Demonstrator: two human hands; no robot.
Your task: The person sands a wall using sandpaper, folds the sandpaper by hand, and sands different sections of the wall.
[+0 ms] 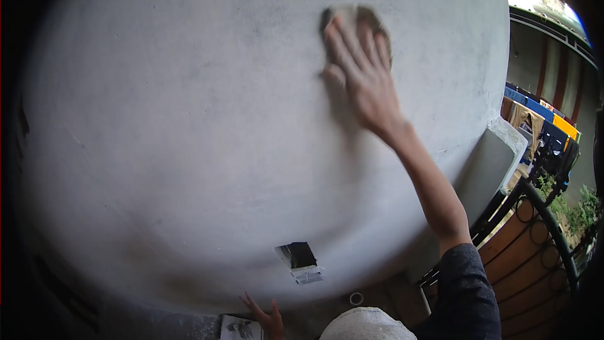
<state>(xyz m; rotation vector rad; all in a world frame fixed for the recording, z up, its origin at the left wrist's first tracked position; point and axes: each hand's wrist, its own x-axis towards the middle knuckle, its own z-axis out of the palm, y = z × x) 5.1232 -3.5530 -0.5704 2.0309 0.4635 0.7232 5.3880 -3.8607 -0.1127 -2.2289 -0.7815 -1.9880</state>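
My right hand [367, 82] lies with its fingers stretched over a brownish, dark-edged piece of what looks like sandpaper [343, 11]. It presses the piece flat against the upper part of a pale grey-white wall [207, 119]. The hand and the piece are blurred by motion. Low at the bottom edge, my left hand [269, 320] shows partly, its fingers spread and holding nothing visible. Whether it touches the wall, I cannot tell. Between the hands, lower on the wall, is a black rectangular patch [301, 255] with silvery tape below it.
A white rounded thing [368, 325] is at the bottom centre, near a small white ring [356, 298]. A printed sheet or box [240, 328] lies by my left hand. To the right stand a low wall end [497, 151], a metal-and-wood gate [522, 239] and hanging laundry [547, 123].
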